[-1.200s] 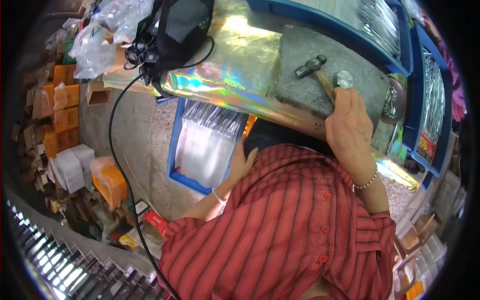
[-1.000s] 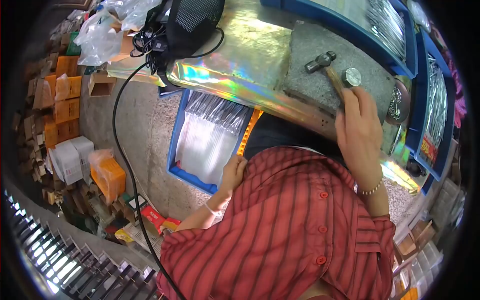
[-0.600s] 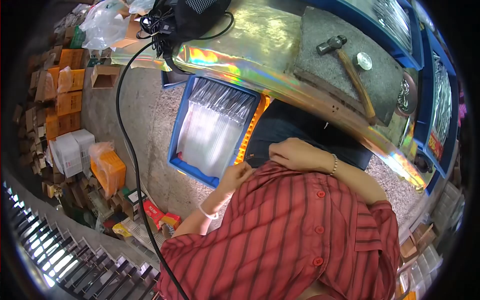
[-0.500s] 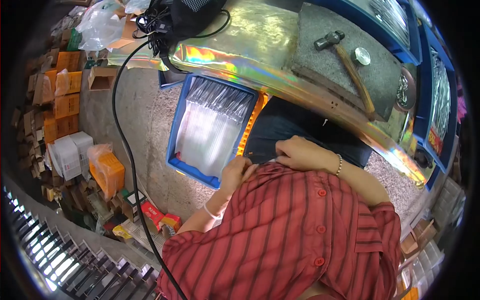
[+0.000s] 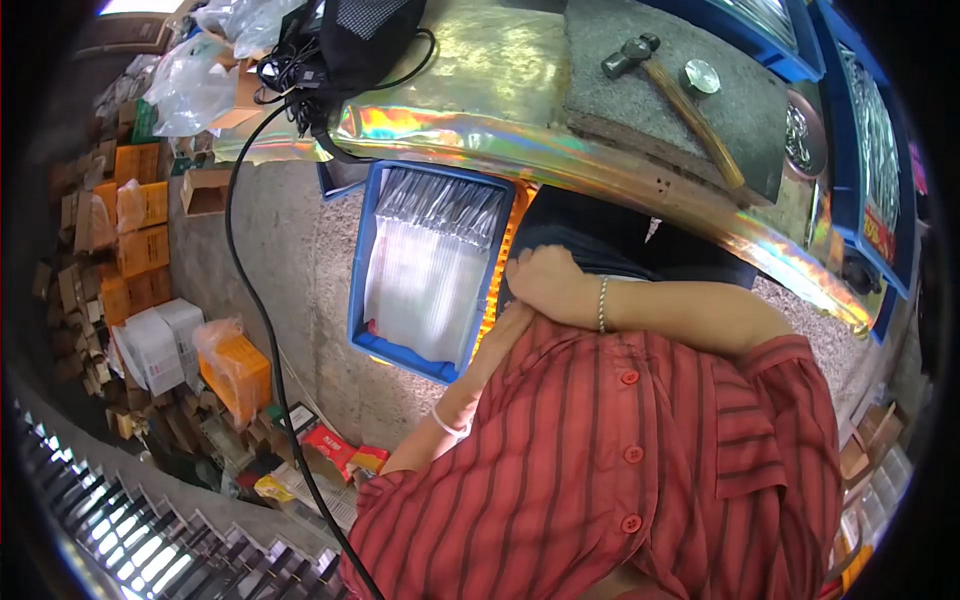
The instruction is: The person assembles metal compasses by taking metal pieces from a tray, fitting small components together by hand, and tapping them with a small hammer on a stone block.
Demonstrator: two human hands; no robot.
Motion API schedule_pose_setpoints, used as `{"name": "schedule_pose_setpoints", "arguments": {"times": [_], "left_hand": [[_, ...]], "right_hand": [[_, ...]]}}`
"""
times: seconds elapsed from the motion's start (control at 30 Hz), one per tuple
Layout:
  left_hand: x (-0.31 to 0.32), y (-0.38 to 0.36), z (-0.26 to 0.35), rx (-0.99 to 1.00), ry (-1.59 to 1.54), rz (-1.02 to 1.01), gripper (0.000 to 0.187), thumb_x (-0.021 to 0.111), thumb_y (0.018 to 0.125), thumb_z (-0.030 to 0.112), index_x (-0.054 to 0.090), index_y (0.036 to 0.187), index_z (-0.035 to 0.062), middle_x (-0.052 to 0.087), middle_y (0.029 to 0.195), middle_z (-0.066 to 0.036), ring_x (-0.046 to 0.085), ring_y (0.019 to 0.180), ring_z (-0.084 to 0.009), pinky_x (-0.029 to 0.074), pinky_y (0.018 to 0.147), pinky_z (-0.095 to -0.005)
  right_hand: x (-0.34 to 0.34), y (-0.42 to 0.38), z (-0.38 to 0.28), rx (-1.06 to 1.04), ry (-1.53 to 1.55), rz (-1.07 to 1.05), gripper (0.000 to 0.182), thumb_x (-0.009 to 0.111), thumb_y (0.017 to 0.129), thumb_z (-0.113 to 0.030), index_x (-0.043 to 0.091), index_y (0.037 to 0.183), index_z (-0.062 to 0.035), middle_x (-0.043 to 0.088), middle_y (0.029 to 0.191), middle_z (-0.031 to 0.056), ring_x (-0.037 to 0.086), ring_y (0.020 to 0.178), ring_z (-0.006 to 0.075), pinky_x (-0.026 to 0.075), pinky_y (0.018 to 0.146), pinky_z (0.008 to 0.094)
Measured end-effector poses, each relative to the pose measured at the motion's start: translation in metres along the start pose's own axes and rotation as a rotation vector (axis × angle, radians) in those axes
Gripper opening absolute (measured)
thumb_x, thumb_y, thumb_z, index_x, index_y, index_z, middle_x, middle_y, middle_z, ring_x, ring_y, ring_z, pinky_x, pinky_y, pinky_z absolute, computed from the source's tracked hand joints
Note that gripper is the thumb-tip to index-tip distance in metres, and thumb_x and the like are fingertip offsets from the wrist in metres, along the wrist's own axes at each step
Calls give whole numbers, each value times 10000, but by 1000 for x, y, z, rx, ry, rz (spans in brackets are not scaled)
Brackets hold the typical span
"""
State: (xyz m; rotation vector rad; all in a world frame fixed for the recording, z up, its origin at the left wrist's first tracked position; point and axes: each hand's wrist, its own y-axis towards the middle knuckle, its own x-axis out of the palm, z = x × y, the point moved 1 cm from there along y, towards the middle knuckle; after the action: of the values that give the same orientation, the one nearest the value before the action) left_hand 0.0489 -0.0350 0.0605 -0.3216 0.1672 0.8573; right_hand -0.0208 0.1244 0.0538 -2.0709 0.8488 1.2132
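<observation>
My right hand [image 5: 550,282], with a beaded bracelet on its wrist, is at my waist just above the hem of the red striped shirt [image 5: 590,430]. Its fingers are curled closed, and whatever they hold, if anything, is hidden. Close against it lies my left hand [image 5: 508,328], a white band round the wrist. Its fingers disappear behind the right hand and the shirt's edge. Dark trousers [image 5: 590,225] show beyond both hands. Left of them stands a blue crate [image 5: 362,262] filled with long thin pieces in clear plastic wrapping.
A hammer [image 5: 690,110] and a round silvery disc [image 5: 700,76] lie on a grey block [image 5: 600,105] atop the foil-covered bench [image 5: 480,60]. Blue bins [image 5: 850,150] stand at right. A black cable [image 5: 262,310] crosses the view; cartons [image 5: 140,250] are piled at left.
My right hand has moved left along the waist until it meets and partly covers my left hand. The left hand has shifted slightly right and up. The view has tilted a little.
</observation>
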Motion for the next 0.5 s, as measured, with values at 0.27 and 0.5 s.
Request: {"name": "schedule_pose_setpoints", "arguments": {"times": [0.27,0.5], "left_hand": [[16,33,-15,-72,-75,-39,404,503,894,133,461,1287,45,475,1287,-134,448,1202,-231,341,1005,-330],[19,77,-37,-127,-103,-7,390,504,899,146,468,1274,44,502,1249,-129,474,1161,-218,361,975,-319]], "right_hand": [[-23,-17,-27,-250,156,301,155,608,642,-135,613,700,8,598,697,134,626,621,258,492,430,368],[-16,-16,-29,-270,237,343,159,611,615,-146,656,668,-2,583,688,145,629,597,270,493,409,377]]}}
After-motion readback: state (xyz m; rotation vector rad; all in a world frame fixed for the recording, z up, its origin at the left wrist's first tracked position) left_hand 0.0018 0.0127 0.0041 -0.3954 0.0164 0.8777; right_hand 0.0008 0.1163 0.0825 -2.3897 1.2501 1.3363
